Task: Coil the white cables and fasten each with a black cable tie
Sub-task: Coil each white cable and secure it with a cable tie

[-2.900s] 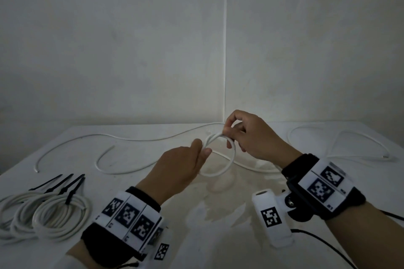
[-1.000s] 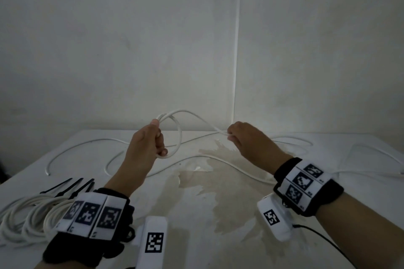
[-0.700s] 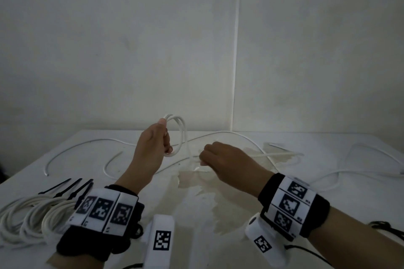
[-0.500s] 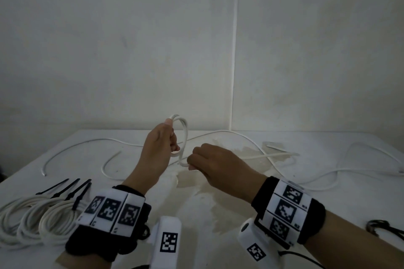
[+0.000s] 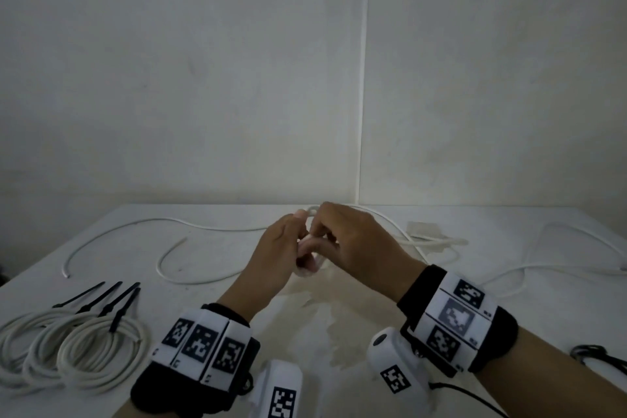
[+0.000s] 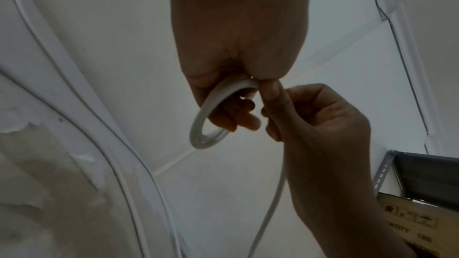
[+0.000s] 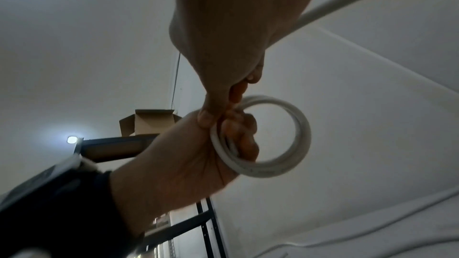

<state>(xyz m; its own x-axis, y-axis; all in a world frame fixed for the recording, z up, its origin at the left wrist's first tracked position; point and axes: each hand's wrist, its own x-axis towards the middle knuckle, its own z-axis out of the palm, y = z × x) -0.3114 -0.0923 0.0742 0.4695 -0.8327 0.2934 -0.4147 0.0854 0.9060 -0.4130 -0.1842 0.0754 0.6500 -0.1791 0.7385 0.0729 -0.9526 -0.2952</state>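
Loops of the white cable are held above the table in the left hand, so each new turn pinched by the right hand should be laid flat on them.

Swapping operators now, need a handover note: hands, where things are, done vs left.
Left hand: grips the small started coil, a few loops of white cable, held above the table.
Right hand: pinches the same cable right at the coil, feeding the next loop.
Loose rest of this cable trails away across the table to the right.
Done: three coiled bundles at the near left, each with a black cable tie.
Left: finish this coil and tie it. More uncoiled cable lies at the far left. I can't pick out a spare tie.
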